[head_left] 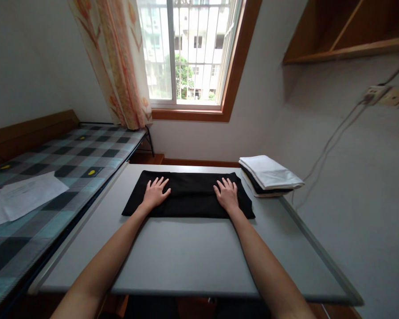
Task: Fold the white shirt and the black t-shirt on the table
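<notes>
A black cloth (193, 195), folded into a long flat rectangle, lies crosswise on the pale grey table (186, 257). Flat on its left part rests my left hand (155, 192), fingers spread. My right hand (226, 193) lies palm down on the right part, its fingers also apart. Neither hand grips the fabric. The cloth's right end has a slightly uneven edge. To the right of it, at the table's far right corner, sits a stack of folded cloths (269, 173), white on top with black and pale layers beneath.
On the left, a bed with a checked cover (69, 155) runs alongside the table and carries some white papers (29, 197). A patterned curtain (119, 57) hangs beside the barred window (196, 57). Wooden shelves (346, 48) and a socket with cords (375, 94) are on the right wall.
</notes>
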Tool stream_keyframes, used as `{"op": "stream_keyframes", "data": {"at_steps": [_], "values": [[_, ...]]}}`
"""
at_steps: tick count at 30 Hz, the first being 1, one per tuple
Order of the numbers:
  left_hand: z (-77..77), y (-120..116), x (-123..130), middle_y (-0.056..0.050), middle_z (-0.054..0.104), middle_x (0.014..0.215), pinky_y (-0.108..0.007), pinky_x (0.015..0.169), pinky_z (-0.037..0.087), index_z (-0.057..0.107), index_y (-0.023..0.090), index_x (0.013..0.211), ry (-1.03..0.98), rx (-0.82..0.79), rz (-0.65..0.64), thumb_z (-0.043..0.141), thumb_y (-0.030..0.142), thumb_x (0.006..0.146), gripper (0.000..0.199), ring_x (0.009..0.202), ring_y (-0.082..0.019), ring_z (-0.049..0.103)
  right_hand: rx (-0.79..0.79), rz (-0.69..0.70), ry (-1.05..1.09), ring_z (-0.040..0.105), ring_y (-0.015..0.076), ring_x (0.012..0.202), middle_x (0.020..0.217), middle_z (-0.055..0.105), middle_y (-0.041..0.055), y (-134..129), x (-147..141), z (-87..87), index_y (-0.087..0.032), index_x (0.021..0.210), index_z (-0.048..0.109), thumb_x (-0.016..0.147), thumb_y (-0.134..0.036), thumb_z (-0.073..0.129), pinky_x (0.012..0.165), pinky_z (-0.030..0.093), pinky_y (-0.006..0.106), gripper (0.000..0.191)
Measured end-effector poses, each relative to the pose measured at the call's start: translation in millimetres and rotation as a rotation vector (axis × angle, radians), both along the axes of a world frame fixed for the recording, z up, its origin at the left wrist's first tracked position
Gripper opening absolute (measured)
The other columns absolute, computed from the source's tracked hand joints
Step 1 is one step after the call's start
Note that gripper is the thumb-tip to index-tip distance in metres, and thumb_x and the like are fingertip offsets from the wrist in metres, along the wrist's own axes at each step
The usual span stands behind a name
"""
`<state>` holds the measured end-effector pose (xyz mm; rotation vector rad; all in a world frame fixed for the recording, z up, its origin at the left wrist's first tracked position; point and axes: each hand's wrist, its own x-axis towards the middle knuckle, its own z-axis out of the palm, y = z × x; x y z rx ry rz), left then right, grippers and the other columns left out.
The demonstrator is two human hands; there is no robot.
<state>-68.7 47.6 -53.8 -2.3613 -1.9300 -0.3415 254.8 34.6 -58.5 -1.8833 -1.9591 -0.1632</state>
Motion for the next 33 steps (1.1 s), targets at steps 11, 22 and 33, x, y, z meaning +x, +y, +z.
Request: {"op": "stream_keyframes", "data": {"at_steps": [11,22,33], "values": [[1.1,0.6,-0.8,-0.007,0.039,0.151,-0.051,0.115,0.022,0.044,0.026,0.144,-0.025,-0.014,-0.006,0.041,0.049,0.092,0.056,0.141,-0.029,0.033,-0.212,0.061,0.008,0.024,0.0296,0.143,0.154,0.033,0.0107,-5.3,-20.4,-1.2,-0.027,0.144,0.044,0.098,-0.056,0.027,0.115,0.014,0.05,0.057],[1.7,1.1,0.1,-0.008,0.039,0.151,-0.052,0.114,0.023,0.044,0.026,0.143,-0.039,-0.019,-0.007,0.041,0.049,0.092,0.056,0.141,-0.028,0.033,-0.077,-0.229,0.076,0.054,0.0297,0.116,0.125,0.06,0.0177,-12.5,51.9,18.8,-0.013,0.123,0.062,0.094,-0.038,0.044,0.098,0.04,0.041,0.042],[1.1,1.3,0.9,-0.008,0.04,0.151,-0.051,0.114,0.022,0.045,0.026,0.143,-0.037,-0.023,0.001,0.04,0.048,0.092,0.055,0.141,-0.029,0.033,-0.433,-0.414,0.14,0.064,0.0343,0.104,0.107,0.068,0.0237,-26.2,94.8,32.2,-0.009,0.107,0.067,0.088,-0.055,0.049,0.083,0.048,0.039,0.053]]}}
